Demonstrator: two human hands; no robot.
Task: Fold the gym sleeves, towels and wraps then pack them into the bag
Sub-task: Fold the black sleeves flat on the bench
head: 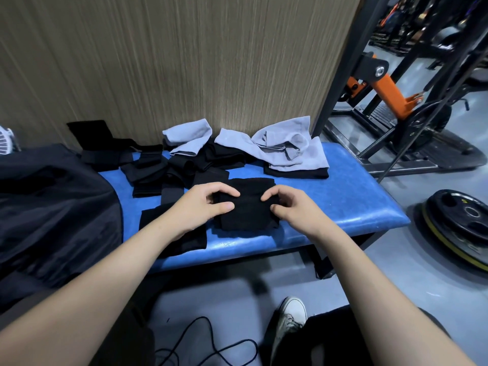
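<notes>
A folded black sleeve (248,207) lies on the blue bench (343,204) in front of me. My left hand (203,204) pinches its left edge between thumb and fingers. My right hand (290,207) pinches its right edge the same way. Under my left wrist lies another flat black piece (158,220). Behind it is a heap of black wraps and sleeves (158,167). Two grey towels (287,149) (187,138) lie crumpled at the back of the bench. The black bag (52,207) sits at the left end.
A wood-grain wall panel (184,62) stands right behind the bench. An orange and black gym machine (396,96) is at the right, with weight plates (459,223) on the floor. A black cable (211,347) and my shoe (290,318) are below the bench.
</notes>
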